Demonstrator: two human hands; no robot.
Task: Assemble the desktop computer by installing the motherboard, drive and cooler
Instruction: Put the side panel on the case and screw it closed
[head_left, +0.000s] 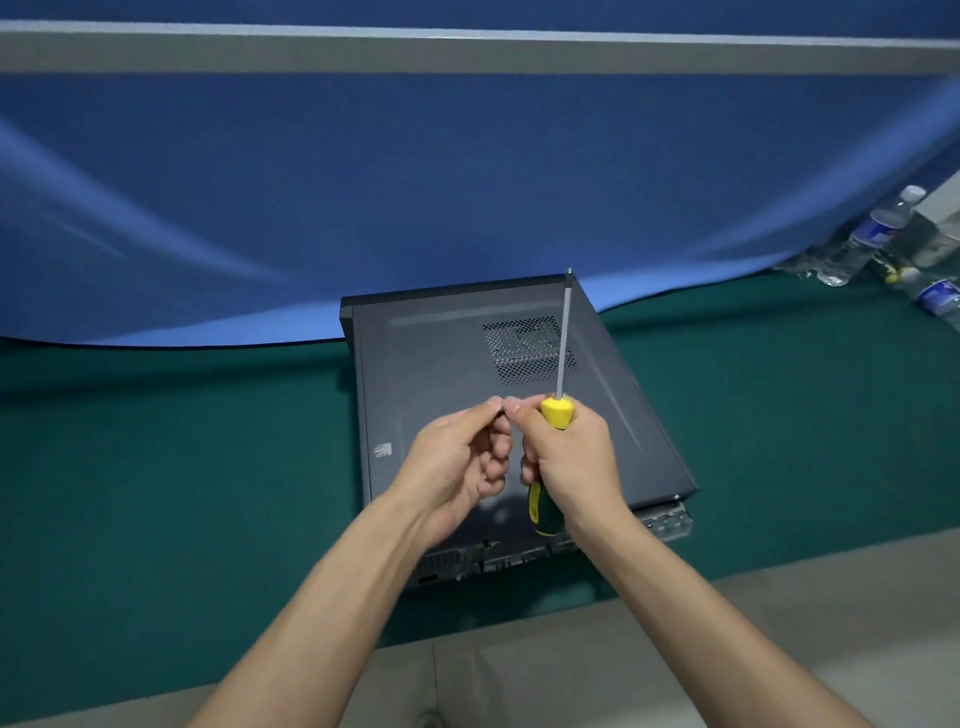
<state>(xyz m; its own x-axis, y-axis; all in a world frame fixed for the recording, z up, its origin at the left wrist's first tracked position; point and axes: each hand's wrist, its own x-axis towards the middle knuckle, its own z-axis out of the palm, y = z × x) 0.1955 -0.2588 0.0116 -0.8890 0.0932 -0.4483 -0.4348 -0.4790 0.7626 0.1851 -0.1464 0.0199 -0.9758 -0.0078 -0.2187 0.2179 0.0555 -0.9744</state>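
We see the case (498, 415) lying closed, centre frame, on the green worktop (182, 493) | our right hand (569, 457) has fingers wrapped round the screwdriver (557, 410), shaft pointing up | our left hand (457, 462) pinches something tiny, too small to tell, fingertips touching the right's | bottles (878, 234) upper right.

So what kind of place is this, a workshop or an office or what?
Probably a makeshift workbench rather than a proper workshop: a closed computer case lies on a green cloth-covered table, a blue sheet hangs as a backdrop, and plastic water bottles lie at the far right.
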